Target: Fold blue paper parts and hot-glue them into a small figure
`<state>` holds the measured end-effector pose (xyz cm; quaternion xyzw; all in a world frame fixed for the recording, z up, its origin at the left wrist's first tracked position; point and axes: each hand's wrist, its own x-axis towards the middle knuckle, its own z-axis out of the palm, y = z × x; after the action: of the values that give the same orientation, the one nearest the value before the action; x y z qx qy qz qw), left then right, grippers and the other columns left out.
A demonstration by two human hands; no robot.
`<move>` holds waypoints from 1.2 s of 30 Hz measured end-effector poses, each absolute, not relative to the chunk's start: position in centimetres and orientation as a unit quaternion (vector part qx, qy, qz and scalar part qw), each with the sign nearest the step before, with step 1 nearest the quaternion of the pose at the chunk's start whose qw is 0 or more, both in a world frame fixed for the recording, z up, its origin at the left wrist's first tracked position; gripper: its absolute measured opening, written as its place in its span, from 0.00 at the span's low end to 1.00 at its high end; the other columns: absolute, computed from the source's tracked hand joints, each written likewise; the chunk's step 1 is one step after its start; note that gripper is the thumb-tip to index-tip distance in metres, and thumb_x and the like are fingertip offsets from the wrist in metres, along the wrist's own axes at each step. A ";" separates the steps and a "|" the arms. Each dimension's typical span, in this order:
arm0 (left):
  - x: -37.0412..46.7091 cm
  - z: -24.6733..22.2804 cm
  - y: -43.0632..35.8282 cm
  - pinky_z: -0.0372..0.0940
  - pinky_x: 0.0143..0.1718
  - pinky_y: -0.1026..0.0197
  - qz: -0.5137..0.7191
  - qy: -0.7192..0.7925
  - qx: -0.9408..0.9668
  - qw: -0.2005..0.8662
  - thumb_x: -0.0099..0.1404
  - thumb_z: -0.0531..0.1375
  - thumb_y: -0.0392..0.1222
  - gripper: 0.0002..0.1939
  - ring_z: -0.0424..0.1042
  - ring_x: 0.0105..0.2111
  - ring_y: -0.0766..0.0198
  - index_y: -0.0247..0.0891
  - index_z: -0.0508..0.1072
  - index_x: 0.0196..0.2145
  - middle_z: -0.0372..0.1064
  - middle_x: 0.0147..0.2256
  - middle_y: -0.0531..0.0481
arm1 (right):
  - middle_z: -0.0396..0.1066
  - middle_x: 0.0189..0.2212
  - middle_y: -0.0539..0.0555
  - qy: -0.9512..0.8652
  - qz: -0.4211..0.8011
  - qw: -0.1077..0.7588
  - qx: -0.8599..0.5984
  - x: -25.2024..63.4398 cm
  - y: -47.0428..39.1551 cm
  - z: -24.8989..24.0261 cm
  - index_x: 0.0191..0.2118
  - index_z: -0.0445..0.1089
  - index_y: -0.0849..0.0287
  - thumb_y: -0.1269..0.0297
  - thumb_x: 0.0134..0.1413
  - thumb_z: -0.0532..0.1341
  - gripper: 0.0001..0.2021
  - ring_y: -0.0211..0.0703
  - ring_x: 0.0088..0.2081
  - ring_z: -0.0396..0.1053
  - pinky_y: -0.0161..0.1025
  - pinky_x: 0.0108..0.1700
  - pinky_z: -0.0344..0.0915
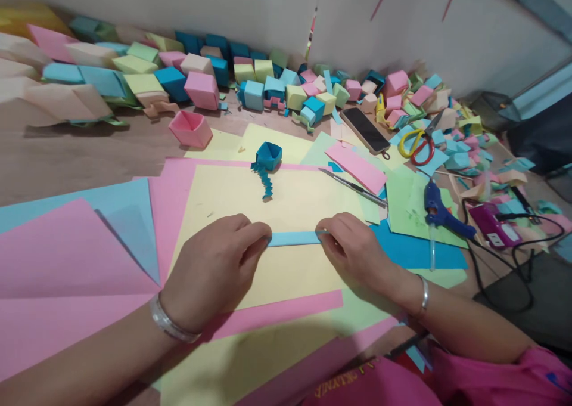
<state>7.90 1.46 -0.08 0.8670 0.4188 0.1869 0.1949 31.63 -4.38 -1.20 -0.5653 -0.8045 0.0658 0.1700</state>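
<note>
A narrow light blue paper strip (295,238) is stretched level between my two hands, over a pale yellow sheet (286,275). My left hand (218,263) pinches its left end, and my right hand (353,248) pinches its right end between thumb and fingers. Beyond the strip, a small dark blue paper box (269,155) stands with a zigzag-folded blue paper piece (263,181) beside it. A craft knife (353,186) lies to the right, next to a pink paper strip (357,166). The fingertips hide both ends of the light blue strip.
Folded paper boxes (202,90) line the wall. An open pink box (190,129) stands at the back left. A phone (365,130), scissors (420,145), a blue glue gun (447,212) and a purple power socket (495,225) with black cable are at the right. Large pink sheets (75,257) lie left.
</note>
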 end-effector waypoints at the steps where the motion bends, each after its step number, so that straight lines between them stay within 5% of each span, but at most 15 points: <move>1: 7.8 -0.2 1.5 0.53 0.27 0.60 0.186 0.417 0.869 0.189 0.67 0.54 0.39 0.10 0.60 0.26 0.63 0.40 0.75 0.32 0.62 0.26 0.51 | 0.63 0.28 0.53 -0.805 0.064 0.163 -0.567 31.6 -4.4 -1.1 0.34 0.67 0.61 0.72 0.63 0.51 0.08 0.40 0.32 0.59 0.38 0.34 0.55; 6: 7.8 -0.4 1.6 0.55 0.29 0.59 0.203 0.345 0.909 0.117 0.68 0.54 0.39 0.11 0.60 0.30 0.61 0.40 0.76 0.33 0.63 0.32 0.47 | 0.60 0.25 0.52 -0.818 -0.010 0.112 -0.563 31.2 -4.4 -0.5 0.28 0.68 0.60 0.73 0.59 0.54 0.10 0.40 0.29 0.54 0.39 0.31 0.51; 10: 8.0 0.1 1.4 0.56 0.32 0.55 0.143 0.255 0.956 0.028 0.67 0.53 0.34 0.10 0.61 0.32 0.59 0.36 0.74 0.34 0.64 0.31 0.47 | 0.67 0.32 0.58 -0.842 -0.114 0.070 -0.522 30.5 -5.1 0.6 0.28 0.70 0.61 0.76 0.58 0.54 0.11 0.45 0.35 0.58 0.42 0.34 0.51; 14: 8.2 0.5 1.1 0.53 0.30 0.52 0.094 0.210 0.973 -0.030 0.66 0.52 0.30 0.10 0.60 0.29 0.59 0.36 0.72 0.31 0.63 0.29 0.48 | 0.67 0.35 0.60 -0.860 -0.139 0.001 -0.492 29.0 -6.1 1.1 0.43 0.70 0.64 0.75 0.59 0.53 0.11 0.48 0.36 0.58 0.46 0.35 0.51; 18: 8.2 0.6 1.0 0.52 0.29 0.51 0.083 0.198 0.975 -0.053 0.64 0.53 0.29 0.09 0.59 0.28 0.59 0.37 0.71 0.31 0.63 0.29 0.48 | 0.66 0.33 0.57 -0.867 -0.118 -0.009 -0.484 27.3 -6.1 0.8 0.58 0.60 0.65 0.72 0.62 0.52 0.19 0.48 0.35 0.57 0.47 0.34 0.51; 24: 8.1 0.8 0.8 0.53 0.30 0.50 0.057 0.206 0.975 -0.060 0.63 0.53 0.29 0.09 0.62 0.29 0.58 0.37 0.72 0.32 0.64 0.30 0.48 | 0.67 0.36 0.60 -0.861 -0.116 -0.043 -0.493 27.8 -6.4 0.5 0.50 0.67 0.68 0.75 0.57 0.53 0.16 0.49 0.35 0.56 0.48 0.36 0.52; 36: 7.9 0.4 0.8 0.52 0.28 0.51 0.049 0.197 0.977 -0.067 0.64 0.52 0.31 0.09 0.61 0.29 0.58 0.37 0.72 0.33 0.64 0.31 0.47 | 0.67 0.32 0.59 -0.835 -0.160 -0.083 -0.519 30.5 -8.0 1.2 0.51 0.67 0.73 0.79 0.55 0.54 0.17 0.48 0.33 0.58 0.48 0.35 0.52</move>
<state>7.93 0.77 0.44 0.9770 0.1966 0.0487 -0.0667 30.48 -8.01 1.23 -0.5194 -0.8352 -0.1604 -0.0828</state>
